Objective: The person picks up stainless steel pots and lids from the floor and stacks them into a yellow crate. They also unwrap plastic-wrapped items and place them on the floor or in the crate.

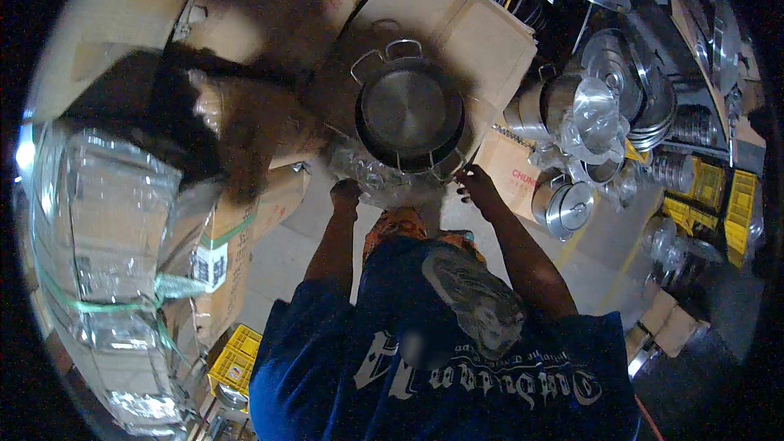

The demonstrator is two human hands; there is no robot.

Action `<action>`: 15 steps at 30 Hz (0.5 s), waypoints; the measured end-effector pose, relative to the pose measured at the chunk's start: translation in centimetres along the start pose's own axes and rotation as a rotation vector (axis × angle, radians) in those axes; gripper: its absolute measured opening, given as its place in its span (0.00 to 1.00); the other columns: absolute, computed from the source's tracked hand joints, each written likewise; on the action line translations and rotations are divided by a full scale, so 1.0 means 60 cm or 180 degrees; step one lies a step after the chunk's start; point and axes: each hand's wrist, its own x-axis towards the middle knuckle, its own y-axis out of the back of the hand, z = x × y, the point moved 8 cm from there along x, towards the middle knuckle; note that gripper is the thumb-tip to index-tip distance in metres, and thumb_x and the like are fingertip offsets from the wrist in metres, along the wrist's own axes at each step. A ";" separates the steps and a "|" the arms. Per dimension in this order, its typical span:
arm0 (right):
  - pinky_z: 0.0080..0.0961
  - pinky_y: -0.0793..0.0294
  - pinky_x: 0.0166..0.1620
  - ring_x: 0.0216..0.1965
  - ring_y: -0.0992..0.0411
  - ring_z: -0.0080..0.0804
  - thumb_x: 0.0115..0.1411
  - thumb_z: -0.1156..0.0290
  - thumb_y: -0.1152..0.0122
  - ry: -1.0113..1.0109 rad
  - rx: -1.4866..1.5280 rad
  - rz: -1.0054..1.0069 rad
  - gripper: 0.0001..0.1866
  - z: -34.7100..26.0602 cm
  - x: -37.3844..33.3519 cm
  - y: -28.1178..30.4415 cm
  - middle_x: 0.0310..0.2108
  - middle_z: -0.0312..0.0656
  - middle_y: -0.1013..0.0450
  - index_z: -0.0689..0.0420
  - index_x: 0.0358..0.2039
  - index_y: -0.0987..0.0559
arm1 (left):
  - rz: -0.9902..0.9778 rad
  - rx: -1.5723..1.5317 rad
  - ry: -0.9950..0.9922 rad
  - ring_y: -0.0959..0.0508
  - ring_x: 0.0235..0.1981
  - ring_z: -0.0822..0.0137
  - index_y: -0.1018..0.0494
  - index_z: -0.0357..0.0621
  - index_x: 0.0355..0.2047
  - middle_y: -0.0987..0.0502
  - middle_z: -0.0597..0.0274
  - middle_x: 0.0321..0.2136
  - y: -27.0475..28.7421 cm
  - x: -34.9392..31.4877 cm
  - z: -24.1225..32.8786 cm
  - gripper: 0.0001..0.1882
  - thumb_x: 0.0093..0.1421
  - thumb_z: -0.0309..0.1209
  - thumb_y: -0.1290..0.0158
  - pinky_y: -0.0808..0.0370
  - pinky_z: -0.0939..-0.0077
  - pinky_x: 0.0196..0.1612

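Note:
Two round steel pots are nested, the inner pot [408, 110] inside the outer pot [454, 132], with wire loop handles at their far and near sides. They sit over a large cardboard box [433, 12] in front of me. Crumpled clear plastic [371, 175] bunches at their near left side. My left hand [346, 194] is closed at the plastic's edge and seems to grip it. My right hand [480, 189] has its thumb and forefinger at the outer pot's near-right handle [449, 167], with the other fingers loosely curled; shadow blurs the exact contact.
Taped, plastic-wrapped cartons [122, 220] are stacked along the left. Plastic-covered steel pots [592, 118] and a lidded pot [570, 208] stand to the right, near stacked lids [612, 73]. Yellow crates [739, 204] are farther right, and another yellow crate [237, 359] is at lower left.

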 end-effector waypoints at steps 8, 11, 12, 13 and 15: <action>0.24 0.31 0.29 0.26 0.33 0.22 0.60 0.57 0.44 0.0890 -0.0280 0.0888 0.25 -0.026 0.076 0.049 0.31 0.38 0.29 0.58 0.53 0.32 | 0.0030 -0.1167 0.0547 0.24 0.31 0.65 0.31 0.46 0.42 0.26 0.63 0.36 -0.028 -0.117 0.240 0.12 0.58 0.33 0.48 0.28 0.69 0.34; 0.23 0.29 0.28 0.27 0.30 0.26 0.60 0.56 0.43 0.0563 0.1224 0.0445 0.25 0.049 0.080 0.042 0.32 0.42 0.27 0.60 0.52 0.31 | -0.0199 -0.0692 0.0747 0.24 0.37 0.62 0.32 0.47 0.43 0.25 0.61 0.37 -0.035 -0.108 0.256 0.13 0.58 0.32 0.48 0.27 0.64 0.40; 0.22 0.28 0.28 0.29 0.29 0.27 0.59 0.56 0.43 0.0629 0.1569 0.0331 0.26 0.067 0.073 0.040 0.35 0.43 0.26 0.60 0.51 0.31 | -0.0429 -0.0095 0.0156 0.25 0.38 0.62 0.33 0.47 0.44 0.26 0.60 0.37 -0.035 -0.097 0.280 0.13 0.58 0.32 0.49 0.27 0.65 0.40; 0.23 0.27 0.29 0.30 0.28 0.28 0.59 0.56 0.43 0.0613 0.1135 0.0375 0.26 0.089 0.067 0.051 0.36 0.44 0.26 0.60 0.51 0.31 | -0.0689 0.0479 -0.0432 0.25 0.39 0.62 0.33 0.47 0.44 0.26 0.60 0.38 -0.041 -0.091 0.304 0.13 0.59 0.32 0.50 0.28 0.66 0.41; 0.25 0.26 0.30 0.31 0.27 0.30 0.59 0.56 0.43 0.0631 0.0354 0.0411 0.26 0.133 0.058 0.070 0.38 0.45 0.26 0.60 0.51 0.31 | -0.0948 0.1383 -0.1298 0.26 0.41 0.62 0.34 0.47 0.44 0.27 0.60 0.39 -0.047 -0.088 0.339 0.12 0.60 0.32 0.52 0.28 0.68 0.42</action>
